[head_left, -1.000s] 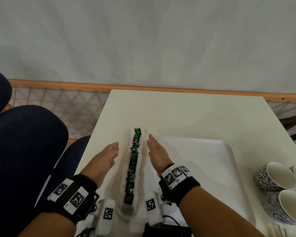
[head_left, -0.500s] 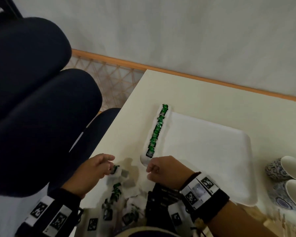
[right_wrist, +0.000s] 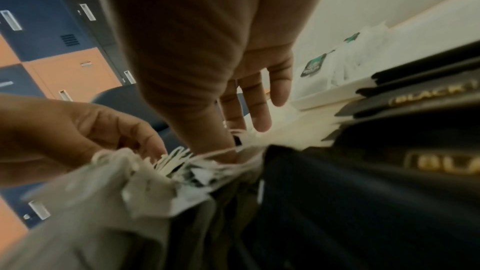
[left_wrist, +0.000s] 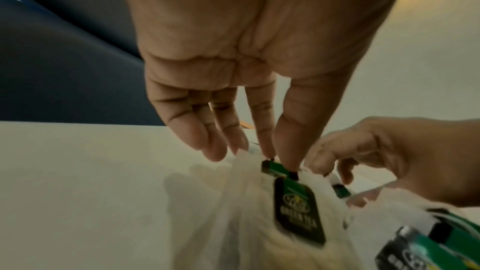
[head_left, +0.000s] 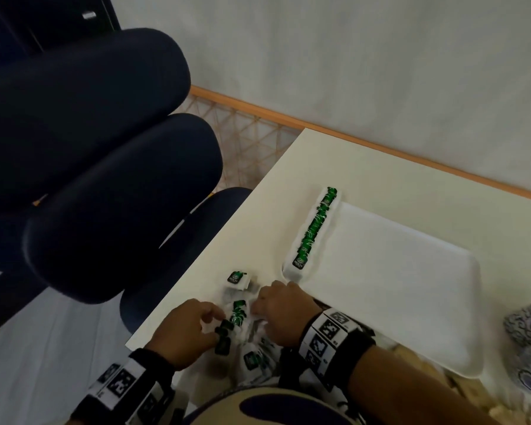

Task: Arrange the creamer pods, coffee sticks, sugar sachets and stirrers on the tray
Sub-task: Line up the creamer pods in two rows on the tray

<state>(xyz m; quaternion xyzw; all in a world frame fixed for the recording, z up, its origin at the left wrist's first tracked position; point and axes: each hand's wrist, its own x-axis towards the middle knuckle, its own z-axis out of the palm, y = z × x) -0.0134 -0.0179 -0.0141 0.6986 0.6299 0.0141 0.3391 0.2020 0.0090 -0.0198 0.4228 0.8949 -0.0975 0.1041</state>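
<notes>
A white tray (head_left: 396, 286) lies on the cream table, with a row of green-tagged tea bags (head_left: 314, 228) lined along its left rim. A loose pile of the same tea bags (head_left: 238, 314) sits near the table's front edge, one bag (head_left: 236, 277) lying apart. My left hand (head_left: 218, 323) pinches the top of a green tea tag (left_wrist: 298, 210) between thumb and forefinger. My right hand (head_left: 258, 308) has its thumb and curled forefinger on a bag in the pile (left_wrist: 335, 174). Black coffee sticks (right_wrist: 426, 98) lie under my right wrist.
Blue-patterned cups (head_left: 528, 326) stand at the right of the tray. A dark blue chair (head_left: 105, 179) is close to the table's left edge. Beyond the table's far edge stands a pale wall (head_left: 380, 56).
Both hands drew back from the row on the tray to the loose pile at the front edge. The fingers went from straight to pinching bags. The view swung left.
</notes>
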